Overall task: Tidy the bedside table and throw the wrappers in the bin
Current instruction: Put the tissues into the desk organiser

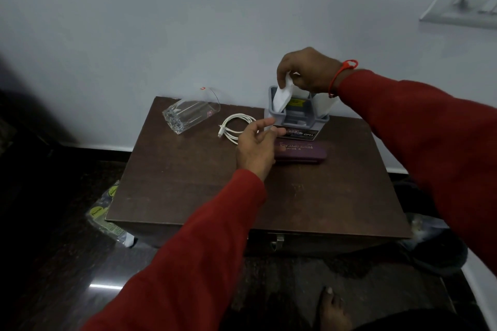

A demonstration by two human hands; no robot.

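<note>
Dark brown wooden bedside table (188,183) against a pale wall: right hand (309,70) pinches white paper (282,97) above a grey organiser (295,115), left hand (255,145) loosely spread, wrappers (106,212) on the dark floor.

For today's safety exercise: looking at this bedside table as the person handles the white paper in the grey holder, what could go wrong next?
1. The glass lies on its side near the table's back-left edge; a knock might roll it off.
2. The right hand tugging the white paper could tip the grey holder.
</note>
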